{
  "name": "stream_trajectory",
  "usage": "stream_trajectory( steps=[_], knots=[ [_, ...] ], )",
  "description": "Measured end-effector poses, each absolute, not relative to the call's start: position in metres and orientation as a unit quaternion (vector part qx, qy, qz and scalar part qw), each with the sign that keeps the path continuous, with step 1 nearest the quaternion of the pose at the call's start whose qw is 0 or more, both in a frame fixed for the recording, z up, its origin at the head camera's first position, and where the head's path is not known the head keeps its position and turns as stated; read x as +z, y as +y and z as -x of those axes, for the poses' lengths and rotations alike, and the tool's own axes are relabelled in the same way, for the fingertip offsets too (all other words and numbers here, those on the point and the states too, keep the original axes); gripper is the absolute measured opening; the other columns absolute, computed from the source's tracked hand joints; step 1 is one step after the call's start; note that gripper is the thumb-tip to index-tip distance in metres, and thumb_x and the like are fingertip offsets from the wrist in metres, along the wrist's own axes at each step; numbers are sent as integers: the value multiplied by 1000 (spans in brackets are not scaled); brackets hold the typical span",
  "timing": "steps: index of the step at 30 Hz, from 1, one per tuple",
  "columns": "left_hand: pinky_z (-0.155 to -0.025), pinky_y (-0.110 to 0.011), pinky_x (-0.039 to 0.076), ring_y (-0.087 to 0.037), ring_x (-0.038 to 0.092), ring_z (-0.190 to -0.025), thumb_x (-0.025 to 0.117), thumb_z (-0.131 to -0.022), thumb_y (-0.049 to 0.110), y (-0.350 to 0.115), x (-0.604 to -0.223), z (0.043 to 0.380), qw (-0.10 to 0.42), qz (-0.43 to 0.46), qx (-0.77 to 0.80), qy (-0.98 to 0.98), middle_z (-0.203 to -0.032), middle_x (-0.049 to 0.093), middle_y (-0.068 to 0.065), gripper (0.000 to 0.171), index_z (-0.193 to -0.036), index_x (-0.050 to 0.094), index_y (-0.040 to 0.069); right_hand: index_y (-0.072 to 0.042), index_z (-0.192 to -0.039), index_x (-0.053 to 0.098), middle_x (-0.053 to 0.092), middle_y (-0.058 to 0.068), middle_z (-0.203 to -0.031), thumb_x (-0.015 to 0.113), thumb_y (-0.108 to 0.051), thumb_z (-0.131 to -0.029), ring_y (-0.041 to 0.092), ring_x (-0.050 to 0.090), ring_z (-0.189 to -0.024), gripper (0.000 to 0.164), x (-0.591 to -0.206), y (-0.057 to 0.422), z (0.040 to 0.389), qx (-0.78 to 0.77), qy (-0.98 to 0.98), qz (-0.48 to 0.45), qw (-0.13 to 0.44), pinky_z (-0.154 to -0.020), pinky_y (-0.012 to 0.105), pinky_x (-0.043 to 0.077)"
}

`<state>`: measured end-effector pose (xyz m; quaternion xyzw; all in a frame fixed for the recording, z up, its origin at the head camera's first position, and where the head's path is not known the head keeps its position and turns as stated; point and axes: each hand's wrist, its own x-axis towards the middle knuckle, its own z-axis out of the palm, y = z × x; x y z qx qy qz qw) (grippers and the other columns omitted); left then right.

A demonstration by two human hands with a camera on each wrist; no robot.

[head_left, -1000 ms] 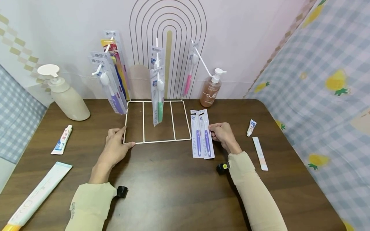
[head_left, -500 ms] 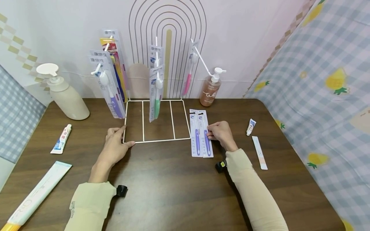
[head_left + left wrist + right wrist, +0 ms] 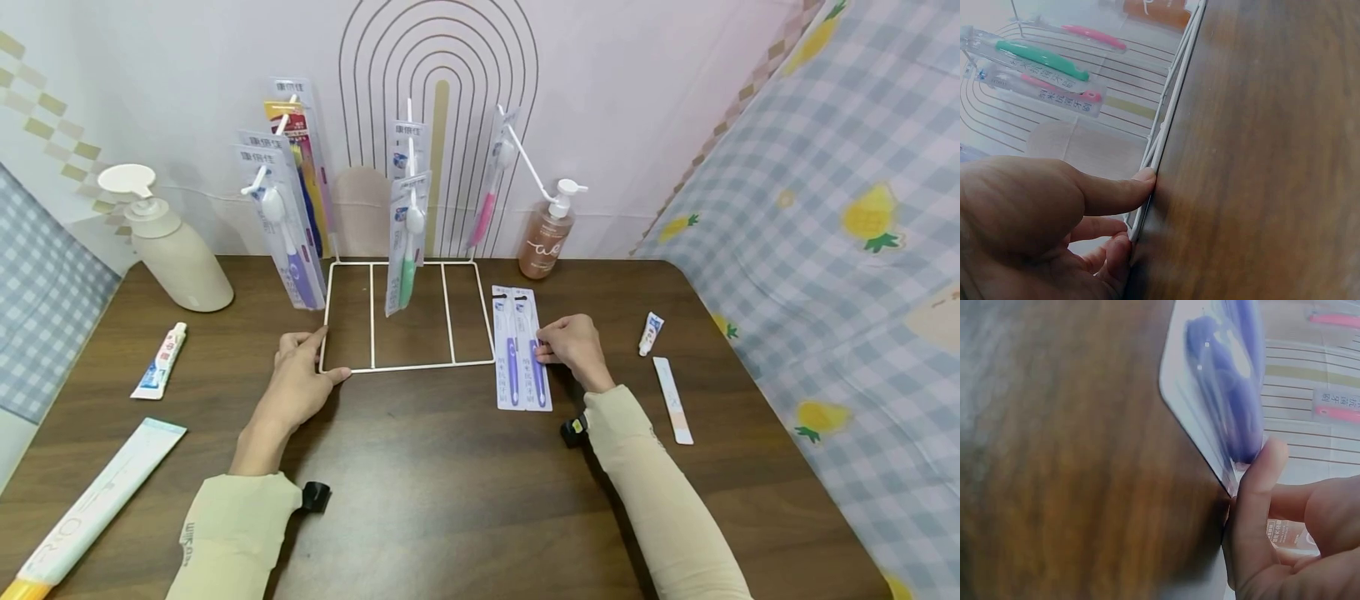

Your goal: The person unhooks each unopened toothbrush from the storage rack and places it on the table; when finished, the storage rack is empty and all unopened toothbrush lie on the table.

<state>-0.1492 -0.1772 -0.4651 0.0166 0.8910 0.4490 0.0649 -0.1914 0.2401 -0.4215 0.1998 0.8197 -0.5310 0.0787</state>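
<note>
My left hand (image 3: 296,383) holds the front left corner of a white wire rack (image 3: 412,367), its thumb (image 3: 1119,195) on the front wire. Packaged toothbrushes hang from the rack's hooks: a purple one (image 3: 288,242) in front on the left, a green one (image 3: 407,267) in the middle, a pink one (image 3: 487,204) on the right. Two purple toothbrushes in packs lie side by side, right of the rack: a left pack (image 3: 505,329) and a right pack (image 3: 523,310). My right hand (image 3: 576,350) pinches the right pack's outer edge; its fingertips partly cover that pack.
A cream pump bottle (image 3: 183,267) stands at the back left, a brown pump bottle (image 3: 545,246) at the back right. Toothpaste tubes, one small (image 3: 160,362) and one large (image 3: 97,504), lie left. A tiny tube (image 3: 651,333) and a slim sachet (image 3: 672,400) lie right.
The right hand has shifted slightly left with the right pack, which now sits straighter against the left one. The front purple and green hanging packs have swung slightly. The left hand stays put.
</note>
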Motion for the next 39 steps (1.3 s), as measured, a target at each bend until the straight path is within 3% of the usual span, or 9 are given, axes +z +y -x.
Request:
stream_trajectory(
  steps=[9, 14, 18, 24, 28, 31, 37, 39],
  knots=[
    [-125, -72, 34, -55, 34, -149, 78, -108, 16, -177, -454, 144, 75, -8, 444, 893, -165, 32, -38, 88, -176, 28, -9, 16, -122, 75, 68, 1, -73, 65, -4, -109, 1, 66, -56, 26, -418, 233, 194, -509, 838, -182, 78, -59, 16, 61],
    [-126, -72, 33, -55, 33, -149, 77, -108, 17, -177, -454, 144, 76, -7, 449, 890, -164, 33, -37, 88, -176, 28, -9, 12, -133, 72, 77, 20, -104, 65, -11, -113, 4, 68, -62, 31, -400, 220, 207, -504, 854, -121, 36, -62, 19, 62],
    [-127, -73, 32, -54, 31, -151, 75, -110, 17, -179, -456, 145, 78, -8, 451, 889, -165, 32, -35, 87, -177, 26, -8, 8, -149, 65, 74, 30, -131, 66, -15, -116, 8, 73, -69, 40, -371, 203, 230, -528, 848, -49, -3, -65, 24, 65],
    [-128, -73, 33, -55, 32, -152, 76, -110, 18, -181, -459, 148, 77, -7, 448, 891, -167, 31, -36, 88, -177, 27, -8, -1, -168, 49, 70, 23, -139, 68, -16, -116, 9, 72, -72, 58, -322, 174, 266, -537, 843, 16, -35, -59, 22, 61],
    [-128, -73, 33, -56, 33, -151, 78, -109, 18, -178, -459, 147, 75, -7, 445, 892, -167, 31, -38, 89, -177, 27, -8, -10, -173, 43, 67, 12, -126, 70, -20, -115, 14, 72, -80, 64, -303, 163, 283, -520, 853, 32, -37, -59, 22, 60],
    [-129, -72, 33, -55, 32, -152, 77, -109, 18, -175, -453, 144, 77, -5, 447, 891, -167, 32, -36, 88, -177, 28, -8, -9, -164, 51, 64, 3, -109, 71, -20, -114, 14, 69, -83, 55, -294, 160, 291, -522, 852, 33, -35, -61, 19, 58],
    [-132, -71, 29, -55, 28, -155, 73, -111, 14, -167, -437, 138, 94, 4, 451, 887, -169, 28, -36, 85, -177, 25, -9, -4, -119, 70, 66, -3, -90, 74, -16, -112, 9, 62, -74, 14, -288, 160, 296, -561, 827, 23, -42, -60, 17, 56],
    [-133, -70, 29, -54, 29, -156, 74, -110, 13, -166, -435, 137, 91, 11, 456, 885, -170, 28, -36, 85, -177, 26, -9, -7, -106, 70, 68, -5, -88, 75, -17, -112, 7, 64, -71, 12, -288, 161, 296, -561, 826, 18, -52, -59, 17, 56]
  ],
)
